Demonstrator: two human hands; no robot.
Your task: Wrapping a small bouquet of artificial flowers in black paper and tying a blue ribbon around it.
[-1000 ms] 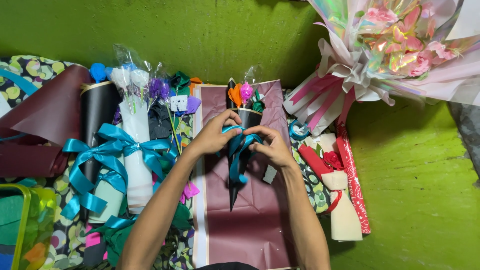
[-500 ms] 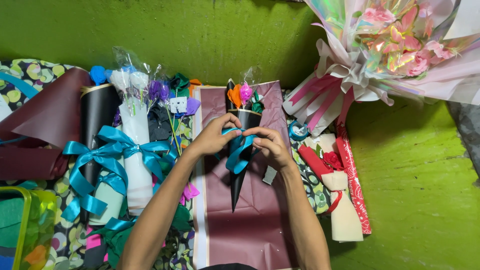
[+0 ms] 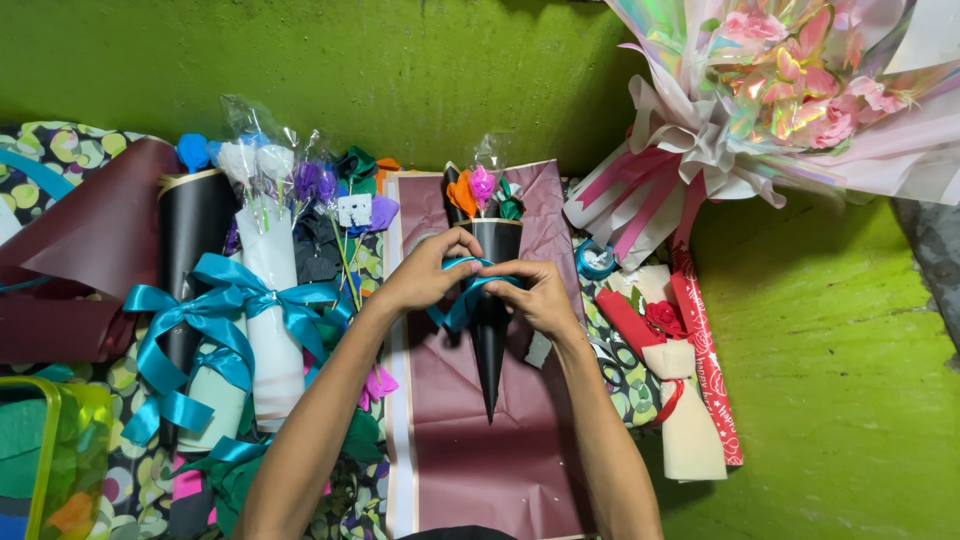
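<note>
Lying on a maroon paper sheet point(image 3: 480, 470) at lower centre, the black cone bouquet point(image 3: 490, 330) is steadied by both hands; the left hand point(image 3: 425, 275) and right hand point(image 3: 540, 295) pinch a teal ribbon point(image 3: 462, 300) around it, fingers closed. Finished bouquets point(image 3: 240, 300) lie left, a large pink bouquet point(image 3: 780, 90) upper right.

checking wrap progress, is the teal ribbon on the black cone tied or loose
Loose: teal ribbon circles the black cone, ends dangling, no bow.

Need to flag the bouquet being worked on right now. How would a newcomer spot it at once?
Start at the maroon wrapping sheet spread in the middle. On it lies a slim black paper cone with orange, pink and green flowers at its top, held between the left hand and right hand. It alone has a teal ribbon still being handled.
</note>
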